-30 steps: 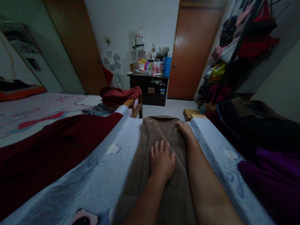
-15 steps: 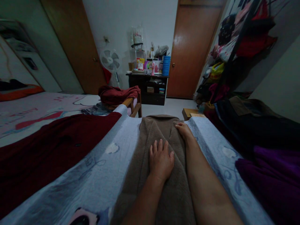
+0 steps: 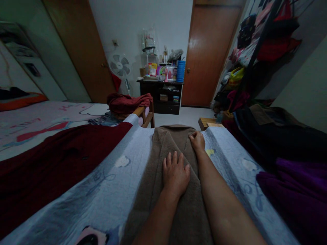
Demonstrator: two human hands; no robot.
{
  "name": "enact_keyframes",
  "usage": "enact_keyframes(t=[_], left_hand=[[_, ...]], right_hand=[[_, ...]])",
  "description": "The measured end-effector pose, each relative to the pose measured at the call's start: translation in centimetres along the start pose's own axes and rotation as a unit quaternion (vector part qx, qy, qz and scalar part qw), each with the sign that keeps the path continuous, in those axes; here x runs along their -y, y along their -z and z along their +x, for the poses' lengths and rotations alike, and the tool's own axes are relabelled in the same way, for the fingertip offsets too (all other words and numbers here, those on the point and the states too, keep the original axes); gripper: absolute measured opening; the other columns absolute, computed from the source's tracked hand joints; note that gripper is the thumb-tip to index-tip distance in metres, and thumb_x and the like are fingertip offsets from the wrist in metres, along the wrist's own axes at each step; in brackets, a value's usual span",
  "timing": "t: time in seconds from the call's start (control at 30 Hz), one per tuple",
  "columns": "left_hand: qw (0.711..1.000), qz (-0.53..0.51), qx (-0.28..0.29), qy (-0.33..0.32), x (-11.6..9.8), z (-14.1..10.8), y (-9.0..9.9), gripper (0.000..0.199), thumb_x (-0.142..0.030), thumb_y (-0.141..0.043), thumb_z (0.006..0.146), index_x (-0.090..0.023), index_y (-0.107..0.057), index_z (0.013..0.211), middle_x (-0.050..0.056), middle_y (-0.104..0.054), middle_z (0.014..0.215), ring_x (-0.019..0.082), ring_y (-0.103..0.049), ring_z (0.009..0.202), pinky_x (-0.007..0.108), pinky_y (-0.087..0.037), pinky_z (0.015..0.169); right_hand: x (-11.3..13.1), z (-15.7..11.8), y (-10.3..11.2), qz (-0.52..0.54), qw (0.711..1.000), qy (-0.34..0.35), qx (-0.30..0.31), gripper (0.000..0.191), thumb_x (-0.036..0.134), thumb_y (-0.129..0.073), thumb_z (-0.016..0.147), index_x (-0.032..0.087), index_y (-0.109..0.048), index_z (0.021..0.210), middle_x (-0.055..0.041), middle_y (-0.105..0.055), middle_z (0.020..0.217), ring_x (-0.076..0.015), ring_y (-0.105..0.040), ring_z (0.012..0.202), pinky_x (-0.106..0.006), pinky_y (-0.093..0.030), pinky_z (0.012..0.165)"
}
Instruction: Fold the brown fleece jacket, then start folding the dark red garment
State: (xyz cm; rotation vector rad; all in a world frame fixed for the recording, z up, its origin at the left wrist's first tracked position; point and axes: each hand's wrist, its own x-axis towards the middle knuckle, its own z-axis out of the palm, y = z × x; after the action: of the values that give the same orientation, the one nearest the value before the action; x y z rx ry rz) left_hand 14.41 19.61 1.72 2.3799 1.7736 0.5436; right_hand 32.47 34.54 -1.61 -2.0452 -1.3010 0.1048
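Observation:
A brown garment [image 3: 143,190], fleecy and coat-like, lies lengthwise on the bed, its sides folded inward and its collar end at the far edge. My left hand [image 3: 176,173] rests flat on the middle of it, fingers spread. At the garment's upper right edge, my right hand [image 3: 197,140] pinches the fabric between thumb and fingers. The near end of the garment runs out of view beneath my forearms.
A grey-blue patterned sheet [image 3: 102,190] covers the bed. Dark red clothing [image 3: 63,160] lies to the left. On the right are purple cloth [image 3: 293,190] and a dark clothes pile [image 3: 283,132]. A wooden bed frame [image 3: 150,117] stands beyond.
My right hand has moved slightly left, drawing the garment's right edge inward, and more of the sheet shows beside it. My left hand has stayed in place.

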Motion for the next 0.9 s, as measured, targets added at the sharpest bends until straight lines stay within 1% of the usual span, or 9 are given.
enact_keyframes(t=[0.1,0.2,0.27,0.37,0.43,0.5,0.63,0.8,0.9], left_hand=[[1.000,0.005,-0.002,-0.002,0.0,0.0,-0.1,0.051,-0.043,-0.041,0.094,-0.021,-0.048,0.140,0.009,-0.042,0.150,0.031,-0.033,0.140,0.052,-0.026,0.114],[1.000,0.006,-0.005,-0.004,0.0,0.0,-0.2,0.051,-0.043,-0.041,0.094,-0.021,-0.048,0.140,0.009,-0.043,0.150,0.031,-0.033,0.139,0.052,-0.026,0.114],[1.000,0.005,-0.009,-0.005,0.1,-0.1,-0.3,0.051,-0.043,-0.042,0.094,-0.021,-0.048,0.140,0.009,-0.043,0.149,0.031,-0.034,0.139,0.052,-0.027,0.114],[1.000,0.003,-0.013,-0.007,0.1,-0.1,-0.3,0.051,-0.041,-0.043,0.093,-0.021,-0.048,0.140,0.009,-0.043,0.149,0.031,-0.034,0.139,0.052,-0.027,0.113],[1.000,0.002,-0.010,-0.006,0.1,-0.1,-0.3,0.051,-0.041,-0.043,0.093,-0.021,-0.048,0.140,0.009,-0.043,0.149,0.031,-0.034,0.139,0.052,-0.027,0.114],[1.000,0.000,-0.004,-0.004,0.1,0.0,-0.2,0.051,-0.042,-0.043,0.093,-0.021,-0.048,0.140,0.010,-0.043,0.149,0.032,-0.033,0.139,0.053,-0.027,0.114],[1.000,0.001,0.000,-0.002,0.0,0.0,0.0,0.052,-0.043,-0.042,0.094,-0.021,-0.048,0.140,0.009,-0.043,0.150,0.032,-0.033,0.140,0.053,-0.027,0.114],[1.000,0.003,-0.004,-0.004,0.0,-0.1,-0.1,0.052,-0.044,-0.041,0.094,-0.021,-0.047,0.140,0.010,-0.042,0.150,0.032,-0.033,0.140,0.052,-0.027,0.114],[1.000,0.004,-0.007,-0.006,0.1,-0.2,-0.2,0.052,-0.044,-0.041,0.094,-0.021,-0.047,0.140,0.009,-0.042,0.150,0.031,-0.033,0.140,0.052,-0.027,0.114]], right_hand=[[0.5,0.1,0.8,-0.021,1.000,-0.003,-0.008,0.027,0.038,-0.055,0.086,0.017,-0.065,0.099,-0.0103,-0.061,0.100,-0.0226,-0.055,0.098,-0.031,-0.041,0.087],[1.3,0.4,2.2,-0.062,0.998,0.000,-0.002,0.028,0.035,-0.056,0.085,0.017,-0.066,0.104,-0.0156,-0.059,0.112,-0.0265,-0.053,0.107,-0.034,-0.039,0.090],[1.9,0.6,2.9,-0.093,0.994,0.026,0.044,0.026,0.029,-0.056,0.085,0.017,-0.067,0.104,-0.0159,-0.061,0.113,-0.0260,-0.055,0.106,-0.033,-0.040,0.088],[2.6,0.2,3.0,-0.098,0.985,0.078,0.118,0.018,0.024,-0.056,0.084,0.019,-0.070,0.093,-0.0101,-0.069,0.100,-0.0208,-0.061,0.097,-0.027,-0.041,0.082],[2.8,-0.4,2.6,-0.095,0.983,0.086,0.132,0.014,0.023,-0.058,0.082,0.020,-0.070,0.088,-0.0077,-0.071,0.095,-0.0195,-0.063,0.093,-0.025,-0.042,0.080],[2.8,-1.0,2.0,-0.098,0.984,0.078,0.130,0.015,0.024,-0.058,0.083,0.019,-0.070,0.090,-0.0089,-0.072,0.095,-0.0205,-0.064,0.092,-0.026,-0.043,0.079],[2.5,-1.5,1.3,-0.094,0.989,0.057,0.103,0.022,0.026,-0.050,0.088,0.020,-0.069,0.096,-0.0103,-0.071,0.101,-0.0215,-0.064,0.096,-0.028,-0.044,0.080],[1.9,-0.9,1.0,-0.060,0.992,0.066,0.087,0.022,0.022,-0.051,0.085,0.019,-0.071,0.095,-0.0088,-0.070,0.107,-0.0204,-0.062,0.102,-0.027,-0.044,0.087],[1.5,-0.2,1.0,-0.030,0.994,0.070,0.081,0.027,0.017,-0.051,0.082,0.019,-0.071,0.099,-0.0063,-0.070,0.107,-0.0175,-0.062,0.103,-0.024,-0.043,0.091]])
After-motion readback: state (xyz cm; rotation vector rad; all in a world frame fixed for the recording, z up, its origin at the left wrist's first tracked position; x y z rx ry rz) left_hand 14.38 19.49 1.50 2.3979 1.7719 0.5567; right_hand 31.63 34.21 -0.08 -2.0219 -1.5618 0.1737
